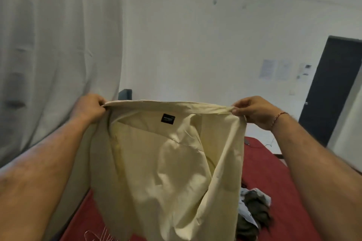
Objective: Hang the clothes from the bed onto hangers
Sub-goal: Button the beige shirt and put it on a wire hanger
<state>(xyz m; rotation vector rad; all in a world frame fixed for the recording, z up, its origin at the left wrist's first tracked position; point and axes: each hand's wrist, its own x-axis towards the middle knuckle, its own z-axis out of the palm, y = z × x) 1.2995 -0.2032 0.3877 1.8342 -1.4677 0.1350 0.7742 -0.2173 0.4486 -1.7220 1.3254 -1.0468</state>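
Held up in the centre of the frame: a cream shirt [166,158], stretched wide by its top edge and hanging down over a red bed [274,182]. Left hand [91,108], at middle left, fingers curled tight on the shirt's left corner. Right hand [254,111], at middle right, pinching the opposite corner between thumb and fingers, with a thin bracelet [279,118] round its wrist. A small black label [168,118] showing just below the taut top edge. Lower right, beside the hanging cloth: a crumpled pile of clothes [254,211], dark and pale pieces, lying on the bed. Bottom edge, left of centre: thin wire hangers [101,236] on the red cover, partly hidden by the shirt. Left side: a pale curtain [54,55]. Far right: a dark door [331,92] in a white wall [195,35].
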